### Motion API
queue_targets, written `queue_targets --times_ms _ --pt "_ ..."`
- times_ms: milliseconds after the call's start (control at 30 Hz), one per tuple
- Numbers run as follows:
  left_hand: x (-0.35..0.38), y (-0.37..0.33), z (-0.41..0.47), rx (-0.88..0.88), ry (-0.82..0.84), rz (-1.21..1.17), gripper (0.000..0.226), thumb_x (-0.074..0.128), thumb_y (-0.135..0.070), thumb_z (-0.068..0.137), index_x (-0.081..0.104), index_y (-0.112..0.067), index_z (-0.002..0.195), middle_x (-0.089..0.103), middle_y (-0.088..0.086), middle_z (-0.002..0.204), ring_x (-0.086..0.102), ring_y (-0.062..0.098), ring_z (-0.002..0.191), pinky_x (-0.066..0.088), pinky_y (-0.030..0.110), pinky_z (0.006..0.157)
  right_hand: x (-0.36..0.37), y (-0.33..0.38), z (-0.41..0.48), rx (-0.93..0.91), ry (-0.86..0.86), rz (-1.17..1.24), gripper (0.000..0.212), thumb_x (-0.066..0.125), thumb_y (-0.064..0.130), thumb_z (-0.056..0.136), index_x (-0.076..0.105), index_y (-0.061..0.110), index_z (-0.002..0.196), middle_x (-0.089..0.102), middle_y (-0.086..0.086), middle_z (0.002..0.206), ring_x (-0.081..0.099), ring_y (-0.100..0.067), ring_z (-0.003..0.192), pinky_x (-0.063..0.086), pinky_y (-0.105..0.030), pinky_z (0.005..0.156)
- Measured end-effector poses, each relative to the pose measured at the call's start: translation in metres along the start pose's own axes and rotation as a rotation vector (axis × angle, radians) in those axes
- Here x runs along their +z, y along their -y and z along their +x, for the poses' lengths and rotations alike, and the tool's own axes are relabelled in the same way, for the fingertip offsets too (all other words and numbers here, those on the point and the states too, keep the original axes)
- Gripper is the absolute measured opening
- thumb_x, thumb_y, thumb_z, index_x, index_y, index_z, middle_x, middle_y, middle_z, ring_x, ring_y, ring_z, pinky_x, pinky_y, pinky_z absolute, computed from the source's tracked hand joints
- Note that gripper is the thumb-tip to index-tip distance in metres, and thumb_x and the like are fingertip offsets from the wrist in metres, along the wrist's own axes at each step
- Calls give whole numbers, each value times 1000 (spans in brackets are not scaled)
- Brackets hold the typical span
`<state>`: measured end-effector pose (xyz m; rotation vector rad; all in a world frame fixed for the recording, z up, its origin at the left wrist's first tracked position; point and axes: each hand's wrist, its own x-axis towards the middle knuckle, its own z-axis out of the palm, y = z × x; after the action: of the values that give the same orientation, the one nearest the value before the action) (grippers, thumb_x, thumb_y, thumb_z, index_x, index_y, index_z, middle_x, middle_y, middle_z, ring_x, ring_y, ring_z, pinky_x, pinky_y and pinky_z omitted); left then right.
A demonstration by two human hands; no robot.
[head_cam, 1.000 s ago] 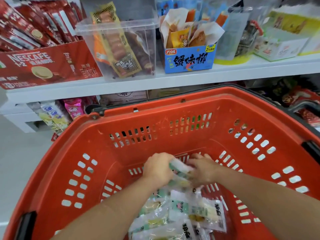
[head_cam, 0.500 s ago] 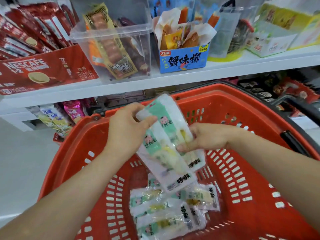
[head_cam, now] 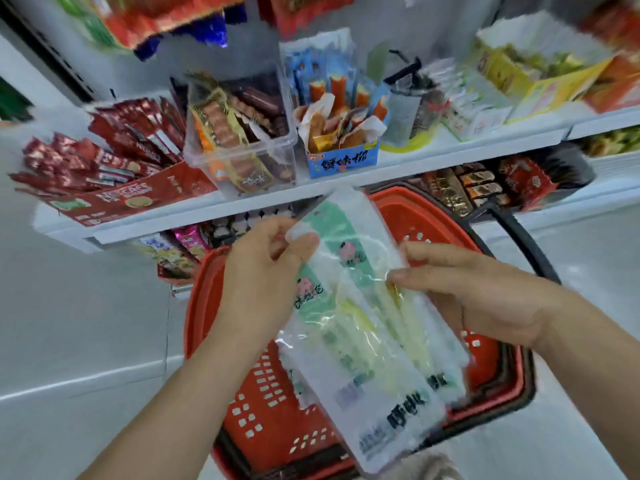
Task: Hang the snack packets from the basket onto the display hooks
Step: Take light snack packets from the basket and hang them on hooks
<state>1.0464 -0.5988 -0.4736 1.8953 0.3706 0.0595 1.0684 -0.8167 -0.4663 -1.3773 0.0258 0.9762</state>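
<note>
left hand (head_cam: pixel 263 271) curled round the snack packets (head_cam: pixel 360 327) at their 10 o'clock edge, thumb on front | right hand (head_cam: pixel 478 292) pinched their 3 o'clock edge | packets (a blurred bunch, count unclear) were held above the basket (head_cam: pixel 266 403), shelf (head_cam: pixel 242 202) at 12 o'clock

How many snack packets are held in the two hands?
2 I can tell apart: the left packet gripped by the left hand, and the right packet pinched by the right hand. They overlap, so more may be hidden.
</note>
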Motion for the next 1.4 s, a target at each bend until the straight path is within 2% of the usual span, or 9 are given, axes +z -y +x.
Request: queue_targets --times_ms 167,267,433,667,867,1033,1167,1267,1400 --pt "-26 -139 -32 51 25 -47 19 66 -16 89 61 -29 75 61 -16 59 52 3 56 47 28 58 44 110 -88 -197 -58 -43 46 70 6 81 61 28 120 72 3 113 68 -16 104 57 -26 80" --pt "-53 -221 -45 91 -21 -20 14 71 -24 84 60 -33 82 55 -8 60 48 11 56 50 44 59 74 176 -141 -289 -116 -19 45 66 -2 79 64 23 116 74 1 108 71 -16 98 56 -22 71" --pt "-97 -349 -79 260 -113 87 33 75 -42 75 48 -33 92 59 0 74 54 11 64 42 24 58 108 258 -219 -366 -309 4 30 73 -2 72 70 3 102 76 -9 88 70 -15 67 51 -20 53" --pt "-125 -467 -131 270 22 104 50 79 -58 59 44 -23 67 45 -11 45 35 10 42 32 34 46 136 339 -315 -538 -455 -172 32 80 4 72 72 17 100 77 0 90 74 -19 79 59 -34 68" --pt "-129 -528 -154 393 -1 241 40 76 -43 74 47 -16 72 47 6 56 37 17 49 34 33 45 139 367 -359 -654 -504 -185 7 70 23 85 72 25 91 76 4 84 72 -15 74 56 -26 58" --pt "-128 -549 -160 506 -15 134 26 75 -21 81 51 -14 73 52 -13 49 34 13 45 32 29 43 126 385 -373 -666 -510 -151 30 53 41 96 73 19 93 70 -20 93 63 -44 84 49 -35 68" --pt "-145 -554 -151 478 -94 61 19 73 -12 83 68 -30 79 69 -5 65 50 9 50 42 33 49 112 405 -379 -721 -550 -87 30 52 30 98 70 29 73 66 23 66 60 4 62 41 -7 56" --pt "-162 -555 -143 533 -135 158 23 72 -16 84 70 -37 77 63 -6 60 44 6 46 38 31 48 109 423 -375 -774 -512 -62 21 55 13 97 69 25 108 75 11 96 70 -8 85 55 -23 68" --pt "-180 -564 -135 643 -99 274 18 67 -12 88 70 -27 77 60 -10 56 39 8 41 29 20 40 114 452 -364 -786 -539 -156 15 61 18 94 74 25 96 74 15 94 68 3 86 52 -17 71"
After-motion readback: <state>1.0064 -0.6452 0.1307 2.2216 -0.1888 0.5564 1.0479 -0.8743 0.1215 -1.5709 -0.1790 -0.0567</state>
